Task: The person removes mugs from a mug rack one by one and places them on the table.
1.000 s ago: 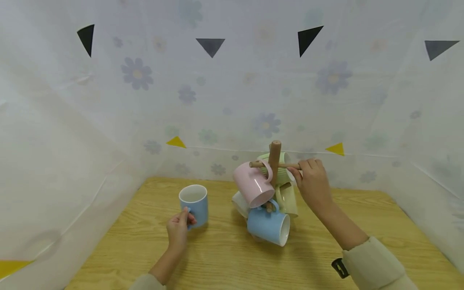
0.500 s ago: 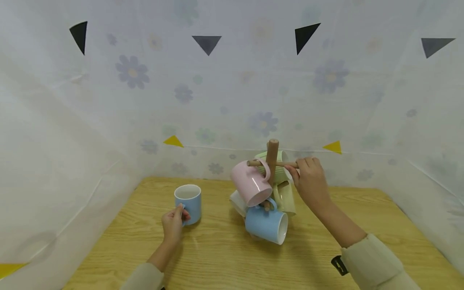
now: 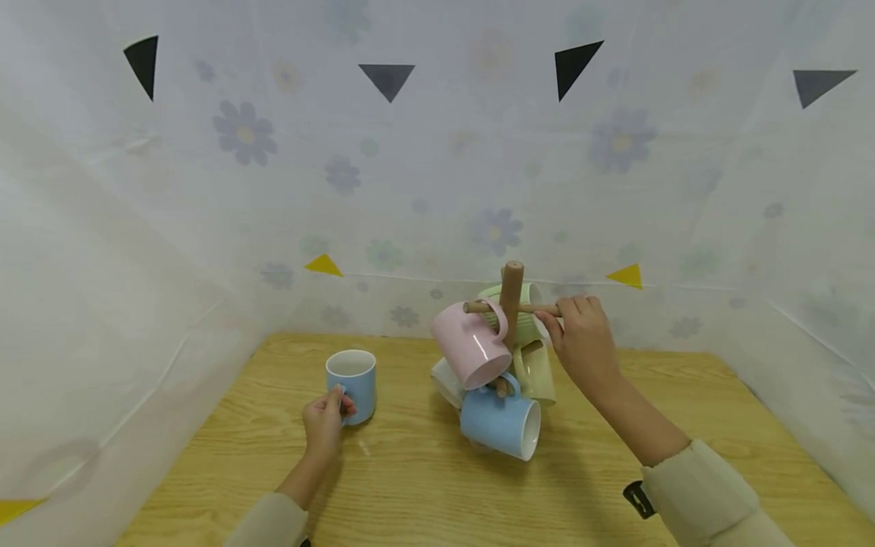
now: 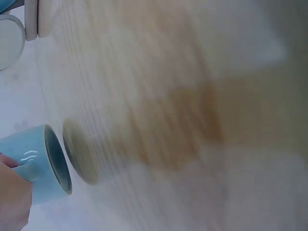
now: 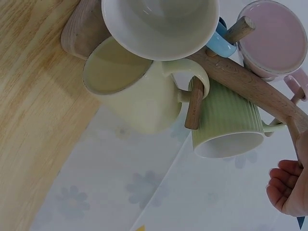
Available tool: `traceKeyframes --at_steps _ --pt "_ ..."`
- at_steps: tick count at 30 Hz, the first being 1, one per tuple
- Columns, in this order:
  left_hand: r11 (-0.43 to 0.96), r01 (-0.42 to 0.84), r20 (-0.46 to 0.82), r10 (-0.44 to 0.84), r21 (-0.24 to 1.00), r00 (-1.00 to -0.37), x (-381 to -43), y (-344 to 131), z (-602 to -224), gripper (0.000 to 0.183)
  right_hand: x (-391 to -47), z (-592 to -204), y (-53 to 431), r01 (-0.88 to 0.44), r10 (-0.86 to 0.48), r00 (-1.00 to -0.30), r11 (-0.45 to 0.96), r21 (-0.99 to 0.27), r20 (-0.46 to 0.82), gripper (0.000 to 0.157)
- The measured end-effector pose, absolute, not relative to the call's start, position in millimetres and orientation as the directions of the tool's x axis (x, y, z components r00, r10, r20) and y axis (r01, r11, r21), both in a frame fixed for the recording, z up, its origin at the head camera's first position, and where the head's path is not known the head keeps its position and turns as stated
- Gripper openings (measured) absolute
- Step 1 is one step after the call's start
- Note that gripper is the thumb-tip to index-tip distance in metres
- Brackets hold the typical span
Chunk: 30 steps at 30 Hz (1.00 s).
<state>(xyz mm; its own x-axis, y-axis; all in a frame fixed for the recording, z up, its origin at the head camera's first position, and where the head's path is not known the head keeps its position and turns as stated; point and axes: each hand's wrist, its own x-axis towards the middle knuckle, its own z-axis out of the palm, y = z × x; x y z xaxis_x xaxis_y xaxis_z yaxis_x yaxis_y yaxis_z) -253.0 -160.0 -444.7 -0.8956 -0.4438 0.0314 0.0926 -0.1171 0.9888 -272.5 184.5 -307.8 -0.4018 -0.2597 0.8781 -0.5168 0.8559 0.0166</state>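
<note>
My left hand grips the handle of a blue mug, held upright left of the stand. In the left wrist view the mug's underside shows, a little apart from the table. A wooden mug tree stands right of centre. My right hand pinches the end of one of its upper pegs. Hanging on the tree are a pink mug, a second blue mug, a cream-yellow mug and a ribbed green mug. A pale mug shows partly behind the pink one.
The wood-grain table reaches back to a white flowered curtain, which also encloses both sides. Black and yellow triangles mark the curtain. The tree's wooden base is mostly hidden by the mugs.
My left hand and its blue mug have shifted slightly left, partly with the whole view drifting. The right hand keeps its pinch on the peg, and the hanging mugs stay as they were.
</note>
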Motion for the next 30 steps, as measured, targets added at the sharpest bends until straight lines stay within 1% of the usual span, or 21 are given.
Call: traceKeyframes --at_steps 7,11,14,20,30 --pt "-0.127 0.092 0.026 -0.446 0.988 -0.895 -252 -164 -446 0.042 -272 -309 182 -0.523 -0.261 -0.404 0.852 0.013 0.877 0.06" --pt "-0.092 0.092 0.044 -0.431 0.992 -0.901 -252 -166 -448 0.04 -272 -309 181 -0.53 -0.26 -0.399 0.848 0.01 0.879 0.06" --pt "-0.047 0.064 0.04 -0.396 0.997 -0.917 -251 -167 -449 0.039 -272 -309 181 -0.533 -0.255 -0.394 0.846 0.006 0.883 0.061" --pt "-0.003 0.011 0.009 -0.325 1.0 -0.946 -247 -169 -449 0.037 -271 -308 182 -0.535 -0.255 -0.395 0.845 0.004 0.883 0.061" --pt "0.033 -0.028 -0.016 -0.306 0.999 -0.952 -242 -174 -450 0.037 -272 -308 184 -0.536 -0.247 -0.396 0.844 -0.004 0.884 0.062"
